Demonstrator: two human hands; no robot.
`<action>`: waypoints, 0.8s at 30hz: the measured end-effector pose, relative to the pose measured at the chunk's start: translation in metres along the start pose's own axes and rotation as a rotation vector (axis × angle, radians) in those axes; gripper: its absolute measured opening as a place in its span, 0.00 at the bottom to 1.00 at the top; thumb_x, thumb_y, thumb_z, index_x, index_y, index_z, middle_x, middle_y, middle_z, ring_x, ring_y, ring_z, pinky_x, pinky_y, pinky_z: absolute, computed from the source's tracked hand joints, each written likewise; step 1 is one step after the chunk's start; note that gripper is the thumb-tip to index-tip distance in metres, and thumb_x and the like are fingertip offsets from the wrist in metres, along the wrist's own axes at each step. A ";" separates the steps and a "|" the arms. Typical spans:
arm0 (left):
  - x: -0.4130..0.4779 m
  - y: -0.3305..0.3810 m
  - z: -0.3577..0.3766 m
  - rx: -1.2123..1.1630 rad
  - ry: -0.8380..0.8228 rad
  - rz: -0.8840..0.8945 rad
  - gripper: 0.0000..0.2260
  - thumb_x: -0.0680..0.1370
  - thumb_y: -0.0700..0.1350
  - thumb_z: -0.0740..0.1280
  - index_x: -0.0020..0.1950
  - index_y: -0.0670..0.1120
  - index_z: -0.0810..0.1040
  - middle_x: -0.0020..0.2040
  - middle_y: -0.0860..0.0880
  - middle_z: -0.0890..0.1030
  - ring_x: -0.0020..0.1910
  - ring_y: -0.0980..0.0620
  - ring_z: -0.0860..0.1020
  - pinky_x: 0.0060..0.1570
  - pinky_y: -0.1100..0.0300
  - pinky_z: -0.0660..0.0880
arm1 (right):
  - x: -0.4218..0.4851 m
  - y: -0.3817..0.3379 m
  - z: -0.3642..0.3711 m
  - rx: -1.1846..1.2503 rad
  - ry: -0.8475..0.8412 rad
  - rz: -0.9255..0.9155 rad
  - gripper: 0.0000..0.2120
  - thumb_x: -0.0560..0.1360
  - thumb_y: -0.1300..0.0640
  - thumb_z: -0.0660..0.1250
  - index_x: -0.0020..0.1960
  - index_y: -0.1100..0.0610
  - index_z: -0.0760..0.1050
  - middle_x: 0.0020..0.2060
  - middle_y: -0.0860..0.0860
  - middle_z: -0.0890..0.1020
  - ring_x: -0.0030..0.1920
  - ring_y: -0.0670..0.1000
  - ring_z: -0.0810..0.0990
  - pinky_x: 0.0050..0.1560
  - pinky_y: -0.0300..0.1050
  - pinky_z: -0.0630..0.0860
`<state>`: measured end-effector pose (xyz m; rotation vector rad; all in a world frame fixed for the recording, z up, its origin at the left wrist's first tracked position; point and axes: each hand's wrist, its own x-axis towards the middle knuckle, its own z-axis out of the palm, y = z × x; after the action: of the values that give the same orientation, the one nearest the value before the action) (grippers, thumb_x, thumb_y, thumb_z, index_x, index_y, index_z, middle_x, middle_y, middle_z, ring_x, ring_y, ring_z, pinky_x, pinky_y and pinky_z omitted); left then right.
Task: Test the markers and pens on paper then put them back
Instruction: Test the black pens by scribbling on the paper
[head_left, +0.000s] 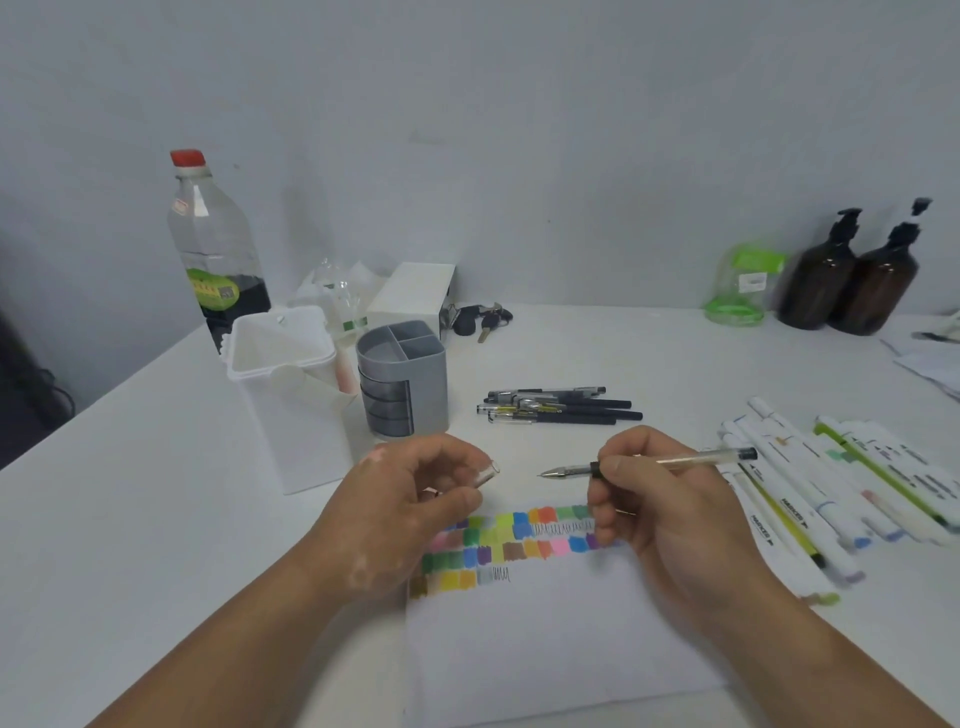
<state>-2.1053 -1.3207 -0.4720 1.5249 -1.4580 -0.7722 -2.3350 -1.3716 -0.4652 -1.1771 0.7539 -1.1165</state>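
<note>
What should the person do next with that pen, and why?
Probably lower the pen in the right hand to the paper and scribble: its tip is bare above the sheet, and the left hand pinches its clear cap. If already tested, recap instead.

Upper left: tall clear plastic bottle (215, 249), red cap (188, 157), green label, dark liquid at bottom. Right of it: crumpled clear plastic (337, 291), then white box (410, 296) by the wall. Black keys (480, 317) just right of box. Upper right: clear green-trimmed container (740, 286), two brown pump bottles (818, 286) side by side. Loose papers (930, 358) at right edge.
</note>
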 end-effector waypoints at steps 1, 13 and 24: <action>0.000 0.001 0.000 -0.006 0.000 -0.004 0.14 0.74 0.42 0.76 0.46 0.63 0.84 0.46 0.57 0.84 0.47 0.54 0.83 0.47 0.59 0.83 | 0.000 0.000 0.001 -0.009 0.003 -0.010 0.15 0.76 0.68 0.66 0.34 0.55 0.80 0.29 0.57 0.78 0.26 0.51 0.74 0.25 0.44 0.74; -0.004 0.007 0.005 0.045 -0.075 0.064 0.14 0.74 0.45 0.76 0.49 0.65 0.84 0.48 0.62 0.85 0.50 0.58 0.83 0.52 0.57 0.82 | -0.003 0.005 0.005 -0.083 -0.093 -0.025 0.02 0.68 0.61 0.72 0.37 0.56 0.82 0.30 0.59 0.82 0.26 0.53 0.77 0.27 0.43 0.75; -0.009 0.011 0.010 -0.021 -0.044 0.115 0.13 0.71 0.42 0.78 0.48 0.60 0.85 0.43 0.58 0.85 0.45 0.54 0.84 0.48 0.57 0.82 | -0.003 0.003 0.009 -0.134 -0.145 -0.009 0.04 0.69 0.63 0.79 0.42 0.57 0.85 0.32 0.59 0.83 0.28 0.52 0.80 0.30 0.41 0.78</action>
<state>-2.1203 -1.3130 -0.4678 1.4033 -1.5506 -0.7542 -2.3273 -1.3655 -0.4661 -1.3601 0.7198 -0.9887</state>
